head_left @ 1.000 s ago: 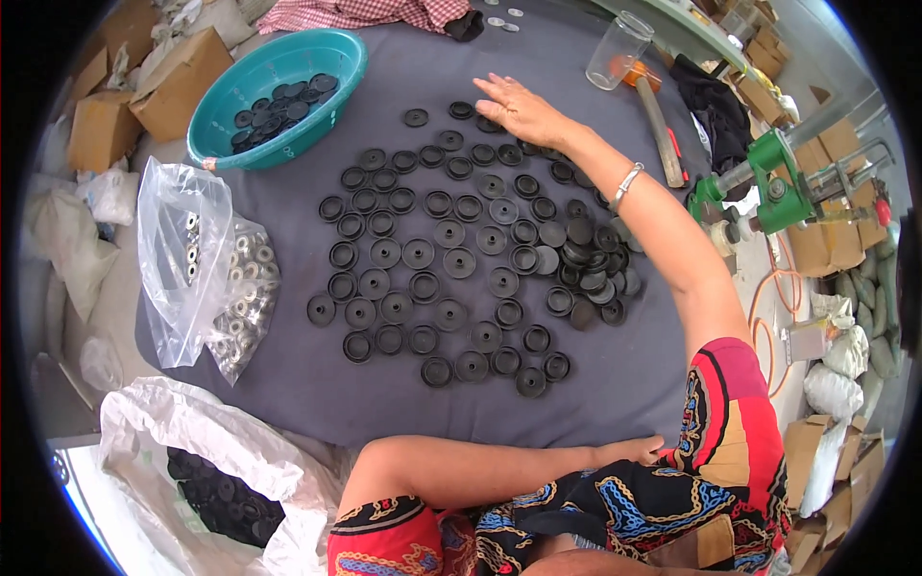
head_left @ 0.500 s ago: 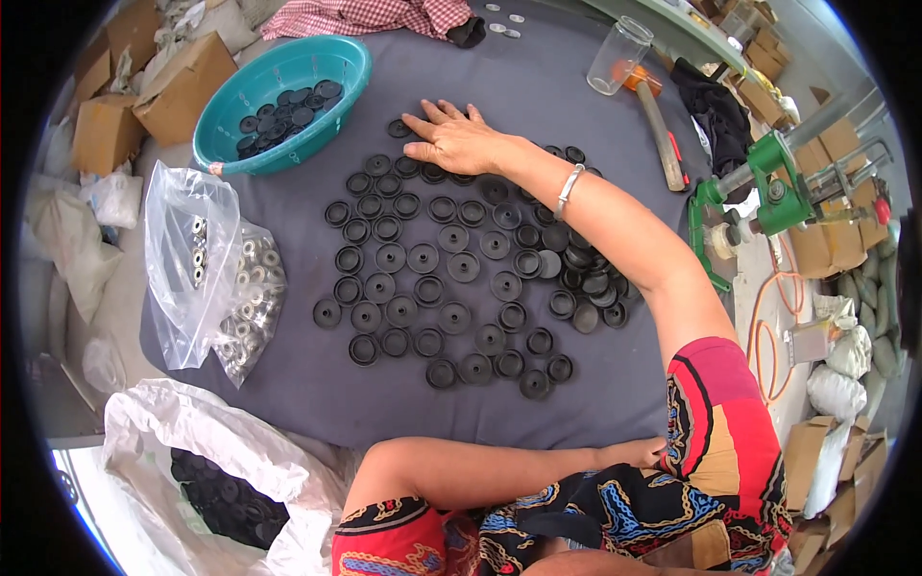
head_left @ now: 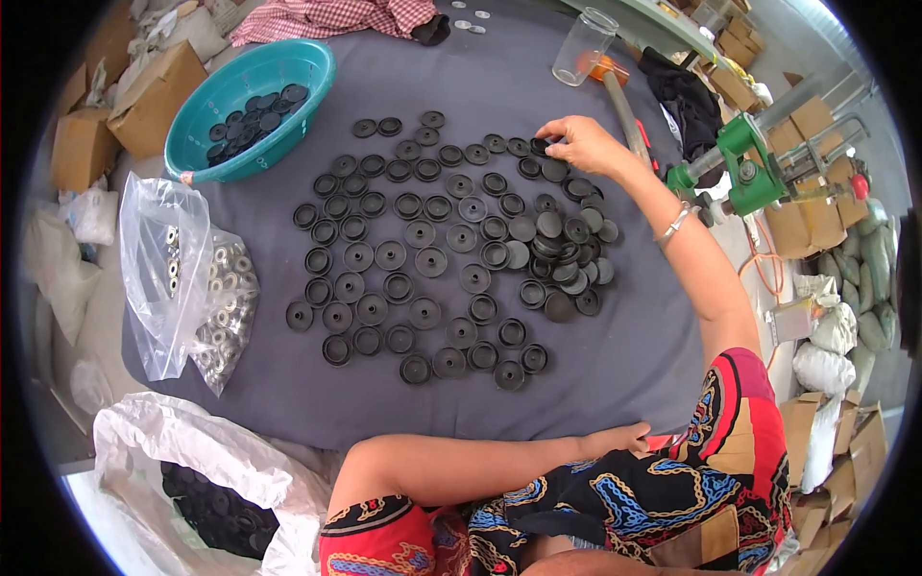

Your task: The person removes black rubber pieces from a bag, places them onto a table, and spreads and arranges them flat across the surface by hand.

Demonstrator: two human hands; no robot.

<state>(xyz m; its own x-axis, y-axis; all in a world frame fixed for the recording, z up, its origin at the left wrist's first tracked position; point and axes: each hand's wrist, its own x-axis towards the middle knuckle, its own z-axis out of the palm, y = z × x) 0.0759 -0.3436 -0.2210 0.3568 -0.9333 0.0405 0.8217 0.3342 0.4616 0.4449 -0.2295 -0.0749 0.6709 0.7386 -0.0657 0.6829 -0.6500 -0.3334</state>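
Black round plastic caps, many with raised rims and central studs, lie in loose rows across the grey cloth. To their right is a heap of similar caps, some overlapping. At the heap's far end, my right hand has its fingertips and thumb closed on one black cap at the end of the far row. My left forearm lies folded across my body along the near table edge. At its end, my left hand rests low beside my right sleeve, its fingers mostly hidden.
A teal basin with black discs stands far left. Nearer is a clear bag of metal bearings, then a white sack of black parts. At the far right are a clear jar, a hammer and a green hand press.
My right hand has moved right from the far-left caps to the heap's far end, and its spread fingers have closed on a cap. The whole view has shifted slightly. My left arm stays folded.
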